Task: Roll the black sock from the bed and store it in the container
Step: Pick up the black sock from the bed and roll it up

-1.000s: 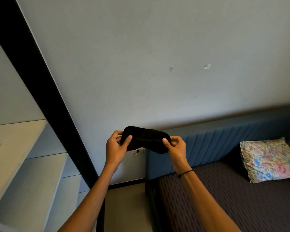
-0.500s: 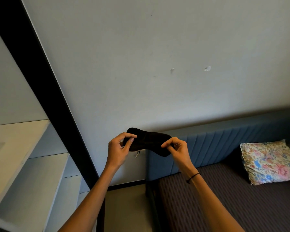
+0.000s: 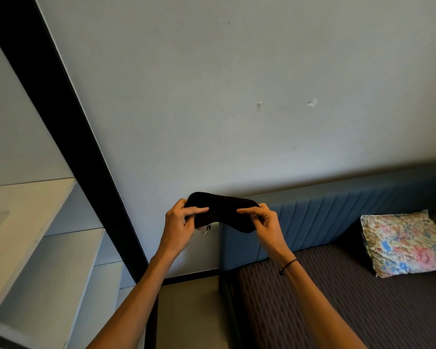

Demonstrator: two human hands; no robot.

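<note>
I hold the black sock (image 3: 222,210) in the air in front of the wall, stretched sideways between both hands. My left hand (image 3: 180,225) grips its left end, index finger laid across the front. Gripping the right end is my right hand (image 3: 263,222), its index finger pointing left over the fabric; a thin black band circles that wrist. The bed (image 3: 337,298) with a dark striped cover lies below and to the right. No container is in view.
A blue padded headboard (image 3: 337,215) runs along the wall behind the bed. A floral pillow (image 3: 403,243) lies at the right. White shelves (image 3: 43,248) and a black post (image 3: 61,117) stand at the left. A wall socket (image 3: 209,228) shows just under the sock.
The sock stays held between both hands. My index fingers have stretched out over its front toward each other, and the fabric has bunched a little shorter.
</note>
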